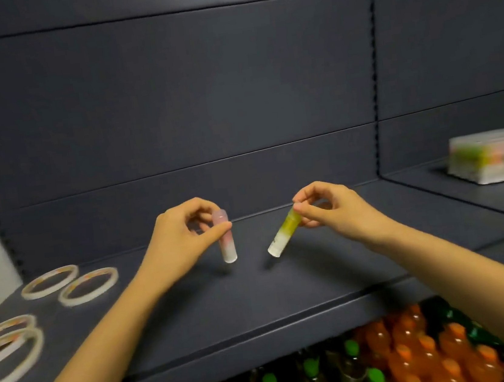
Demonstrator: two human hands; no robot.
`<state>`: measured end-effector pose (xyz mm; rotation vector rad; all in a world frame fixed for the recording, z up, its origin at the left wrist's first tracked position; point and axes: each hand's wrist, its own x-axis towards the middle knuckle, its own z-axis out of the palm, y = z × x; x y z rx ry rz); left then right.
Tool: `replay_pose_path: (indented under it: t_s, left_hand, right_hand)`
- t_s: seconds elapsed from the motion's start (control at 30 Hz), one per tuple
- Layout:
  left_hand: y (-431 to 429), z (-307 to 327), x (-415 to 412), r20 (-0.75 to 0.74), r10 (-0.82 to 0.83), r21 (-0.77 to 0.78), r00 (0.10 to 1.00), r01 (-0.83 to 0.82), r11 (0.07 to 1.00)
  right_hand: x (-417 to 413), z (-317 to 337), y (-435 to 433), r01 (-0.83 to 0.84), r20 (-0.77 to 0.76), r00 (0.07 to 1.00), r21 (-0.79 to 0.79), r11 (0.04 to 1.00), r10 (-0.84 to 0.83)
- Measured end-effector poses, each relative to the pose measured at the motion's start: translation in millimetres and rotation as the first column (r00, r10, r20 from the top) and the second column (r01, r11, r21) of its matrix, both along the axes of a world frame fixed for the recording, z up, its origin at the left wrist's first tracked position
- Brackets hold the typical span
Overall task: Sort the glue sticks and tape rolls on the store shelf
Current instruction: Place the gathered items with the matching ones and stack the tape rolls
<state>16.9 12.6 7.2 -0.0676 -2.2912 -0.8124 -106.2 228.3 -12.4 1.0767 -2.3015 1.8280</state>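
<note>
Pinching the pink stick (227, 244) near its cap, the left hand (182, 231) hangs over the middle of the shelf (258, 301). Thumb and curled fingers wrap the tube, which hangs almost upright, its base just clear of the shelf. And the right hand (332, 209) nips the very top of the yellow stick (282, 238), tilted, also off the shelf! Tape rolls (87, 285) lie flat at the shelf's left end, a box (494, 156) sits off its right end, bottles (423, 354) crowd below it. These tubes look light, rigid, smooth plastic: easy to carry, but likely to roll if laid flat or topple if stood carelessly. Mid-barrel seems the safer hold, since a cap could pull off.
</note>
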Motion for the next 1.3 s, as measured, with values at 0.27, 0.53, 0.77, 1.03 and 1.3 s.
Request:
replay_pose_path:
  t_s: [0.27,0.53,0.77,1.03,1.3]
  left_hand:
    - [162.2,-8.8,-77.2,-0.011,-0.222,-0.019,0.975,0.222,0.975]
    - [303.0,-21.5,-136.0,-0.068,-0.338,0.009,0.939,0.339,0.941]
    - [378.6,-15.6,-189.6,-0.036,-0.341,-0.04,0.939,0.34,0.94]
    - [430.2,-7.5,-264.9,-0.015,-0.268,-0.125,0.963,0.264,0.956]
    - [462.2,-13.9,-340.5,0.014,-0.156,-0.271,0.988,0.154,0.95]
  right_hand:
    - [-34.9,2.6,184.6,0.236,-0.056,0.97,0.018,0.972,-0.235]
    - [-49.3,-1.1,321.7,0.461,-0.159,0.879,0.038,0.887,-0.45]
    - [-68.1,1.9,396.8,0.61,-0.246,0.772,0.033,0.792,-0.586]
    - [-123.8,-0.2,445.3,0.673,-0.293,0.707,-0.004,0.74,-0.644]
    - [-207.2,-3.6,460.6,0.654,-0.405,0.691,-0.005,0.757,-0.6]
